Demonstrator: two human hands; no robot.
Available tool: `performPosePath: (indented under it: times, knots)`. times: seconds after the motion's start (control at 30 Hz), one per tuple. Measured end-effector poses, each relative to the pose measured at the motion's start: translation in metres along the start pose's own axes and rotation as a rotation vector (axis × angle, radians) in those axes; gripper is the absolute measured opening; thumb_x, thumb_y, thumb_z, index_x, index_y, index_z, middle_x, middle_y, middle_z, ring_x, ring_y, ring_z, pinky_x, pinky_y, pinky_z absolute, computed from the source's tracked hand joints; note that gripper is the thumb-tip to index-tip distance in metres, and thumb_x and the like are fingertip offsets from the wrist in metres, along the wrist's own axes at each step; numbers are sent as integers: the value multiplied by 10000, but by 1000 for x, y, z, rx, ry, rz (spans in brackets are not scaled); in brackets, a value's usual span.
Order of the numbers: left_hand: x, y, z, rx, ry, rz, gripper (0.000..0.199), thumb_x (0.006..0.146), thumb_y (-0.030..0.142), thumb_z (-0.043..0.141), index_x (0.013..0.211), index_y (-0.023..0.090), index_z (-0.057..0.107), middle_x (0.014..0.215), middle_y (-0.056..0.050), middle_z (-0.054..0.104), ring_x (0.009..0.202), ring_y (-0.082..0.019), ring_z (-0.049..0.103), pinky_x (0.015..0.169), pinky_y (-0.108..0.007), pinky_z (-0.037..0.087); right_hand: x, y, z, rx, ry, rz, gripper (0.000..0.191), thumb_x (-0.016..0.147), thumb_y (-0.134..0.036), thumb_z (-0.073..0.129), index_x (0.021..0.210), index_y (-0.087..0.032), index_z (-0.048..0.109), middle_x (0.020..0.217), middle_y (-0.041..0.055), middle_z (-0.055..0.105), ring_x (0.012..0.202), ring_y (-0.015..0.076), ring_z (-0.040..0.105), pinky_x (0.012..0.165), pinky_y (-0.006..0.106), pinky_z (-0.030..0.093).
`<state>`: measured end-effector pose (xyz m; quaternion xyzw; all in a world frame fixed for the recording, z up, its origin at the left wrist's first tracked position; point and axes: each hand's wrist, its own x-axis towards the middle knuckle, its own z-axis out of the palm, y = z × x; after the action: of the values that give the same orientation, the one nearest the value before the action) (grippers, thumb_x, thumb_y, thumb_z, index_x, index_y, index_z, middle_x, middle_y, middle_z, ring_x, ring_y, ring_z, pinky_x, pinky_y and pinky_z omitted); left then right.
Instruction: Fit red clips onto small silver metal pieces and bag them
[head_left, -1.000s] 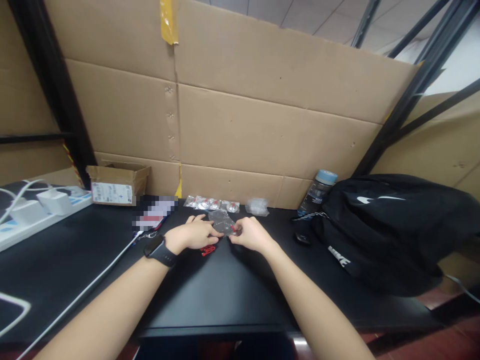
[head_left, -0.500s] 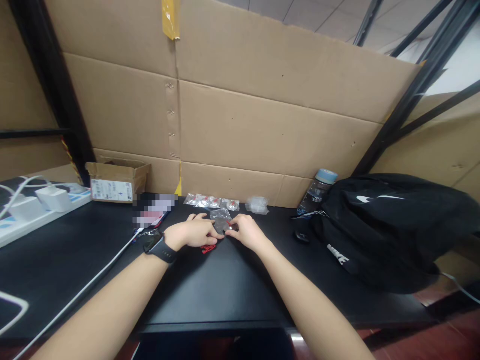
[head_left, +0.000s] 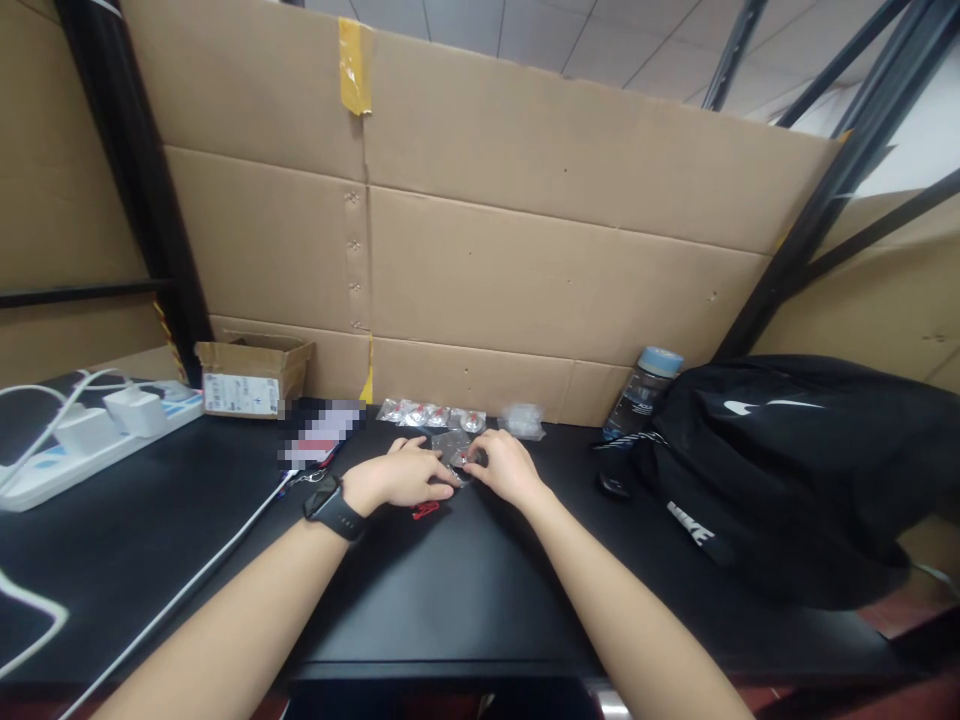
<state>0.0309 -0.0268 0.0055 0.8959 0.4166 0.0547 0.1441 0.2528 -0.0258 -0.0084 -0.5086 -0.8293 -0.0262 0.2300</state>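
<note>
A small clear plastic bag (head_left: pixel 450 442) lies flat on the black table between my hands. My left hand (head_left: pixel 401 474), with a dark watch at its wrist, rests with outstretched fingers at the bag's left and near edge. From the right, my right hand (head_left: pixel 508 466) pinches a small shiny piece with a red part (head_left: pixel 463 459) over the bag; fingers hide most of it. A red cord (head_left: pixel 425 509) lies just below my left hand. Behind the bag is a row of clear packets (head_left: pixel 411 412) with silvery, red-marked contents, ending in a round-looking packet (head_left: pixel 472 420).
More clear plastic bags (head_left: pixel 523 421) lie right of the row. A cardboard box (head_left: pixel 241 393), a phone (head_left: pixel 324 436) on a white cable and a power strip (head_left: pixel 97 455) are at left. At right are a bottle (head_left: pixel 637 400), a dark fob (head_left: pixel 613 485) and a black bag (head_left: pixel 795 480).
The view has tilted slightly upward. My right fingers have moved over the bag with the small piece, and my left fingers have shifted a little at its edge.
</note>
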Motion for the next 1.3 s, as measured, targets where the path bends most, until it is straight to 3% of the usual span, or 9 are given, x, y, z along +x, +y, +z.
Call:
performPosePath:
  times: [0.13, 0.5, 0.63, 0.77, 0.9, 1.0, 1.07, 1.17, 1.3]
  knots:
    - [2, 2, 6, 11, 32, -29, 442, 874, 589, 540, 1295, 483, 625, 1512, -36, 500, 1432, -437, 316, 1100, -665, 191, -2, 0, 4, -8, -23, -13, 84, 804, -228, 765, 854, -238, 699, 931, 40, 712, 907, 222, 611, 778, 303, 429]
    - [4, 5, 6, 90, -68, 2, 402, 881, 556, 548, 1277, 530, 615, 1616, 36, 328, 1499, -407, 163, 1129, -664, 136, 23, -4, 21, -42, 100, 112, 378, 778, -217, 777, 1107, -275, 601, 1125, 41, 612, 1016, 231, 554, 836, 337, 427]
    - [2, 3, 1, 69, -66, 30, 340, 878, 507, 579, 1208, 524, 663, 1595, 58, 368, 1484, -425, 188, 1117, -678, 140, 25, 2, 26, 15, 133, 174, 402, 763, -251, 787, 1119, -269, 600, 1109, 54, 606, 1019, 246, 556, 858, 361, 431]
    - [0, -5, -10, 17, 109, 122, 259, 924, 305, 490, 1051, 361, 709, 1339, 12, 630, 1359, -314, 423, 1127, -530, 256, 23, 15, 15, 336, 30, -27, 466, 754, -348, 805, 1164, -260, 600, 1101, 38, 614, 974, 206, 579, 854, 328, 453]
    - [6, -17, -7, 18, 355, 93, 342, 780, 126, 541, 1078, 270, 626, 1139, -37, 672, 1151, -263, 556, 995, -402, 392, 13, 33, -2, 448, 40, -116, 154, 926, -202, 583, 1069, -213, 641, 973, 27, 622, 863, 156, 579, 810, 287, 451]
    - [16, -23, 5, 58, 417, 48, 363, 732, 178, 666, 1076, 289, 635, 1185, -34, 657, 1194, -308, 525, 1019, -450, 356, 4, 37, -3, 339, 13, -139, 186, 805, -136, 721, 969, -210, 673, 951, 19, 608, 882, 165, 571, 824, 288, 441]
    - [22, -24, 12, 54, 438, 32, 260, 761, 265, 709, 1017, 290, 667, 1158, -32, 670, 1183, -315, 530, 1024, -467, 345, 2, 33, 1, 307, -4, -130, 279, 726, -180, 819, 967, -219, 685, 985, 22, 615, 925, 182, 575, 848, 302, 444]
    - [24, -24, 13, 38, 461, 16, 92, 843, 346, 655, 885, 282, 706, 1076, -26, 701, 1146, -302, 554, 1020, -473, 345, 4, 26, 6, 281, 11, -107, 153, 772, -218, 800, 895, -225, 709, 1019, 32, 635, 988, 198, 579, 905, 327, 439]
    - [22, -27, 6, -79, 435, -18, 145, 830, 382, 650, 804, 269, 738, 1005, -21, 731, 1065, -266, 611, 982, -407, 402, 7, 27, 4, 331, 20, -62, 39, 807, -198, 766, 794, -220, 737, 1013, 37, 652, 983, 193, 601, 933, 328, 437]
